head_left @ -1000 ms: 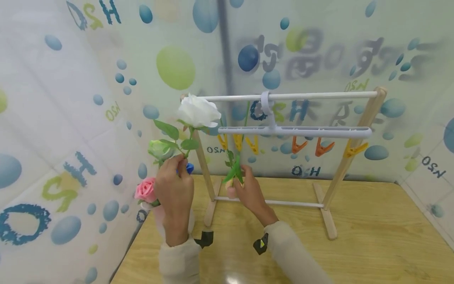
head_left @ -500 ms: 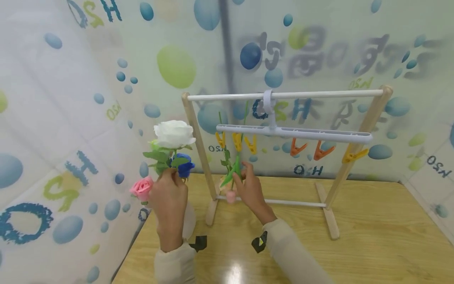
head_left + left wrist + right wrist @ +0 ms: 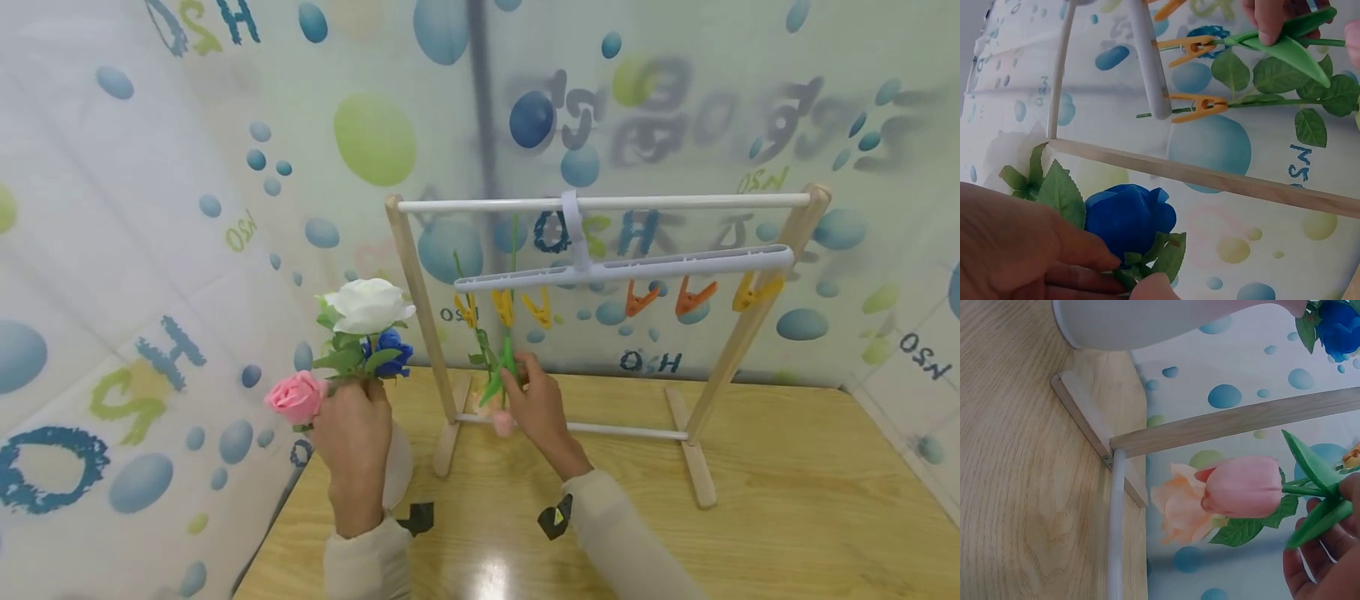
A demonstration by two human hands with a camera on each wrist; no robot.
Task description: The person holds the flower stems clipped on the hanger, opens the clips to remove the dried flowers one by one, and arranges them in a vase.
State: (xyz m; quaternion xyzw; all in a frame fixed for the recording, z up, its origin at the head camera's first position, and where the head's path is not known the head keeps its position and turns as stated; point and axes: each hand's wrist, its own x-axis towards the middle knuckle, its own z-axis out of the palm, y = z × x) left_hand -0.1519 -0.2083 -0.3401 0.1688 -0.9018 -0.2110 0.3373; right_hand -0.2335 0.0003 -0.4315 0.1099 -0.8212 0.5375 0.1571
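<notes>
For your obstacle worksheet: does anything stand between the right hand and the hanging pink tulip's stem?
No. The right hand already pinches the tulip by its stem and leaves, just below the yellow clip holding it on the hanger.

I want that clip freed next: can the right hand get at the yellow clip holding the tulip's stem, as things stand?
Probably yes. The right hand already grips the tulip by its leaves, just below the yellow clip on the hanger. Nothing sits between them, though it would have to let go of the tulip first.

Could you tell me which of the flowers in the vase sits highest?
The white rose: it tops the bunch, above the blue rose and the pink rose leaning out lower left.
</notes>
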